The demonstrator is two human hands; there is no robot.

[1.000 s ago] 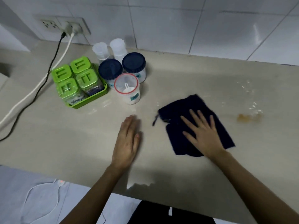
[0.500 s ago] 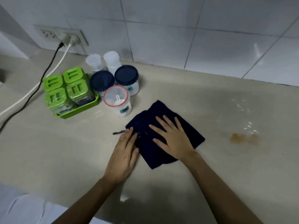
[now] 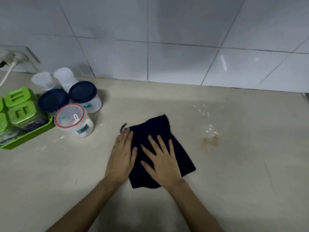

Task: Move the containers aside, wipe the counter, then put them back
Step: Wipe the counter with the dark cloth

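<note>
A dark blue cloth (image 3: 157, 129) lies flat on the beige counter (image 3: 234, 164). My right hand (image 3: 161, 160) presses on it with fingers spread. My left hand (image 3: 122, 154) lies flat beside it, its fingers along the cloth's left edge. At the left stand the containers: a clear tub with a red-rimmed lid (image 3: 73, 120), two jars with dark blue lids (image 3: 83, 96) (image 3: 53, 101), two small clear cups (image 3: 44, 80) (image 3: 65, 77), and a green tray (image 3: 26, 136) of green-lidded boxes (image 3: 21, 111).
A brown stain (image 3: 211, 140) and some white specks (image 3: 203, 113) mark the counter right of the cloth. A white-tiled wall (image 3: 167, 47) rises behind. A wall socket with plugs (image 3: 11, 56) sits at the far left.
The cloth has slid left under my right hand, away from the brown stain and towards the containers. My left hand now touches the cloth's left edge. The view has shifted.
</note>
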